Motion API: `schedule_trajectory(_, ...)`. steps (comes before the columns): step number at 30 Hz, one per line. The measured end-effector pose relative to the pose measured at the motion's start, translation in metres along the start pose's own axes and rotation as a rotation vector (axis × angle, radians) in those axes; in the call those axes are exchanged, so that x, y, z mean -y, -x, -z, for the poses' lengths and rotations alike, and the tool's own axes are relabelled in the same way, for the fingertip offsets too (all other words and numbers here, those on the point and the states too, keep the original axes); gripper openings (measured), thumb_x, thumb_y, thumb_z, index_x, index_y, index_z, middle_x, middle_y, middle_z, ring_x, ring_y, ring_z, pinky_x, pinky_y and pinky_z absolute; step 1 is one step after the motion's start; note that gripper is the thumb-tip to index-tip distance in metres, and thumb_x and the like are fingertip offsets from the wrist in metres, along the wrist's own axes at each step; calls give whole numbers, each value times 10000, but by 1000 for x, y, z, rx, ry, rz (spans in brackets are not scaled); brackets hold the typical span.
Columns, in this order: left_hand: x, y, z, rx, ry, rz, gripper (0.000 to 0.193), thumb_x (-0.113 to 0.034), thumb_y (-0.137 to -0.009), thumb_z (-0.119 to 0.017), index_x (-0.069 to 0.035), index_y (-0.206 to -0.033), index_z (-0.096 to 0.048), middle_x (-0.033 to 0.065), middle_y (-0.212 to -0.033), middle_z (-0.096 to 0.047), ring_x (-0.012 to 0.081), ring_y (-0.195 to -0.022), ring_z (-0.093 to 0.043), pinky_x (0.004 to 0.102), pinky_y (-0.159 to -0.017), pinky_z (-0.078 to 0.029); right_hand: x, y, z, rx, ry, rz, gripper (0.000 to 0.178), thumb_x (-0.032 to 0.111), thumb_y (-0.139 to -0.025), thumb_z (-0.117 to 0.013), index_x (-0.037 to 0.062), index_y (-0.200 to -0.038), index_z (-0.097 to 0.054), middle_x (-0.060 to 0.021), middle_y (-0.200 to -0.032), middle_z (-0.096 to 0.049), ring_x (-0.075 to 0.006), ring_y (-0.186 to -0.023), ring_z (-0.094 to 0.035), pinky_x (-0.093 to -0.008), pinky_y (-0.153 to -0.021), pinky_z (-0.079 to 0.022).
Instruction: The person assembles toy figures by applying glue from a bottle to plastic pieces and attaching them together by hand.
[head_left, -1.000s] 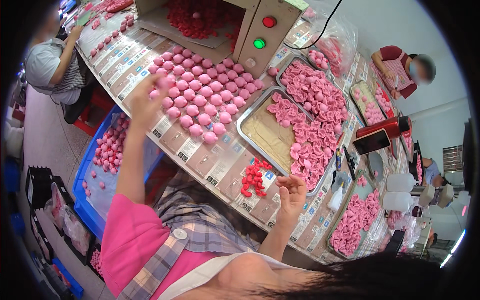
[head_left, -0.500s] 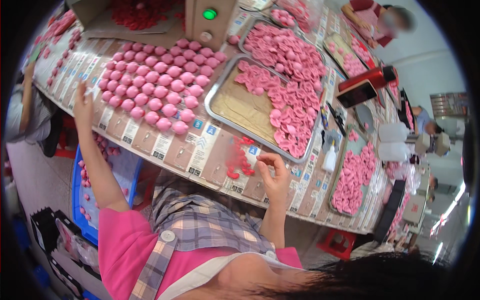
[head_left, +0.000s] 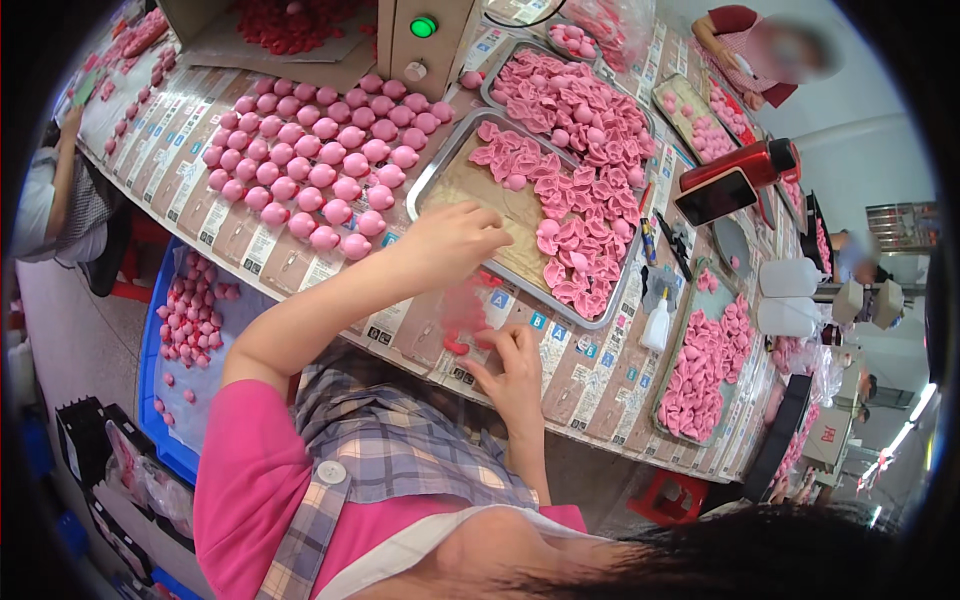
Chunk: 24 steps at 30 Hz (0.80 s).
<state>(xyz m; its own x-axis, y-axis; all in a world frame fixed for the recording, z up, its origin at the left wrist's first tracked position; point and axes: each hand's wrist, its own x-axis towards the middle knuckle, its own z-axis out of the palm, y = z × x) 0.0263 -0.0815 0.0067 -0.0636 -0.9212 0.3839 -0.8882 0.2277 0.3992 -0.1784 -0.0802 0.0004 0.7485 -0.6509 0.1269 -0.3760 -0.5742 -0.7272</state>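
Observation:
My left hand [head_left: 452, 242] hovers over the front left rim of a metal tray [head_left: 436, 190]. Its fingers are bent inward, and whatever they hold, if anything, is hidden. Near the table's front edge, my right hand [head_left: 512, 372] has its thumb and forefinger apart beside a small pile of red curved pieces [head_left: 463, 312]. One red piece lies close to those fingertips. Part of the pile is blurred. Pink ruffled pieces [head_left: 590, 200] fill the tray's right side, while brown lining shows on its left.
Rows of pink balls with pointed tips [head_left: 320, 175] cover the table's left. Behind them stands a box-like machine with a green light [head_left: 424, 26]. A white bottle [head_left: 656, 326], another tray [head_left: 706, 375] and a red device [head_left: 735, 165] stand right. A blue bin [head_left: 152, 370] is below left. Other people sit nearby.
My left hand has swung from beyond the ball rows at far left to the tray's front rim. My right hand has shifted left and nearer, toward the red pieces.

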Motion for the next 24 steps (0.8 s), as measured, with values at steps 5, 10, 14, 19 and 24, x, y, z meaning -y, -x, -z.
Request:
schedule_trajectory(5, -5, -14, -32, 43, -120, 45, 150, -108, -700, -576, -87, -849, -584, 54, -832, -527, 222, -810, -525, 323, -708, -432, -11, -2, 0, -26, 75, 61, 227, 101, -630, -670, 55, -831, -574, -88, -782, -482, -248, -763, -495, -338, -650, -401)
schedule_trajectory(10, -2, -22, -36, 54, 56, 168, 153, -113, -681, -587, -102, -834, -584, 66, -821, -512, 243, -816, -512, 323, -704, -430, -17, -5, 8, -20, 74, 69, 188, 69, -649, -646, 53, -820, -571, -80, -763, -495, -240, -737, -512, -338, -644, -411)
schedule_trajectory(14, 3, -46, -32, -206, -75, 165, 166, -132, -667, -604, -106, -829, -578, 78, -904, -488, 247, -902, -476, 345, -740, -417, -14, -5, 13, -46, -83, -8, 147, 44, -684, -615, 36, -822, -564, -83, -776, -520, -222, -706, -531, -313, -616, -425)
schedule_trajectory(19, 17, -49, -59, -159, -214, 219, 193, -144, -667, -608, -89, -846, -563, 75, -959, -471, 242, -938, -462, 353, -766, -413, -19, -1, 9, -126, -137, -44, 133, 24, -710, -579, 16, -840, -552, -90, -793, -542, -209, -713, -545, -287, -622, -432)
schedule_trajectory(24, 19, -56, -55, -84, -96, 277, 216, -154, -664, -616, -84, -860, -561, 80, -980, -470, 246, -915, -485, 347, -739, -434, -18, 0, 8, -140, -153, -69, 140, 29, -718, -574, 17, -856, -553, -97, -786, -541, -215, -713, -546, -284, -630, -433)
